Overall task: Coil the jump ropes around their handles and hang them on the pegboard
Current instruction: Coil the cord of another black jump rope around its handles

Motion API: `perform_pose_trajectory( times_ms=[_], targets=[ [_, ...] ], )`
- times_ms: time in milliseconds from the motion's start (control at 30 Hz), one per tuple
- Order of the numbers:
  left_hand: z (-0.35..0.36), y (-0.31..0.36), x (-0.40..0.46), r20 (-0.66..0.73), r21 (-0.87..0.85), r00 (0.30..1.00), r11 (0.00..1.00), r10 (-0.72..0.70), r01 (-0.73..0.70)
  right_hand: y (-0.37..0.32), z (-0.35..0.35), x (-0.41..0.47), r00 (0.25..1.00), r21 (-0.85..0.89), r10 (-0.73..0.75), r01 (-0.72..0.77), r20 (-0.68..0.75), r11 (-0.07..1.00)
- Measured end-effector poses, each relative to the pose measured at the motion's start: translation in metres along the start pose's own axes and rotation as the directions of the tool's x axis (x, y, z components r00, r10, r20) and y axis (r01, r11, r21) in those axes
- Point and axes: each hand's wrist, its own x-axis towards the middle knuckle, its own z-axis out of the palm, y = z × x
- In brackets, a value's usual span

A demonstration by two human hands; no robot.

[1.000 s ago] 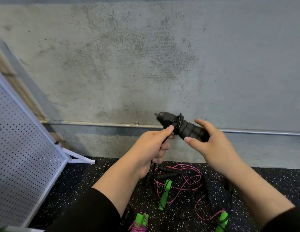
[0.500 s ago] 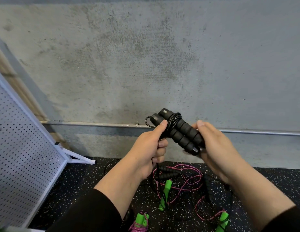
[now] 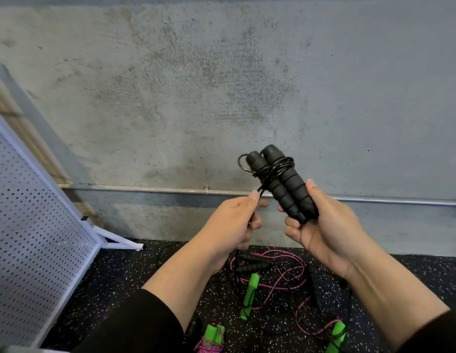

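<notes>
Right hand (image 3: 323,233): gripped the two black handles (image 3: 283,182), side by side.
Left hand (image 3: 234,222): pinched the black cord (image 3: 261,186), wound round their tops.
Floor (image 3: 135,271): loose pink ropes (image 3: 280,273), green handles (image 3: 250,293).

Open air ahead of and above both raised forearms, up to the bare concrete wall (image 3: 222,85). Blocked low on that wall by a thin metal rail (image 3: 145,189) running across it. Closed off on the left by the slanted white pegboard (image 3: 31,238), with its white foot (image 3: 120,242) jutting onto the floor (image 3: 120,276). Cluttered below, between the arms: loose pink cord (image 3: 285,276), green handles (image 3: 250,291) and black handles (image 3: 252,266) tangled together. Bare speckled floor between pegboard and tangle, and to the far right.
</notes>
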Motion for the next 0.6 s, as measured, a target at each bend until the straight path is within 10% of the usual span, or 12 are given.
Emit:
perform_pose_trajectory(
  times_ms=[200,600],
  targets=[
    [-0.001,-0.005,0.0,0.043,0.169,0.999,0.986,0.004,-0.012,0.002,0.0,0.0,0.961,-0.346,-0.253,0.2,-0.116,0.917],
    [0.005,-0.003,0.0,0.032,-0.104,0.996,0.991,-0.086,0.088,0.02,0.0,0.001,0.873,-0.942,-0.476,0.244,0.111,0.229]
  ],
)
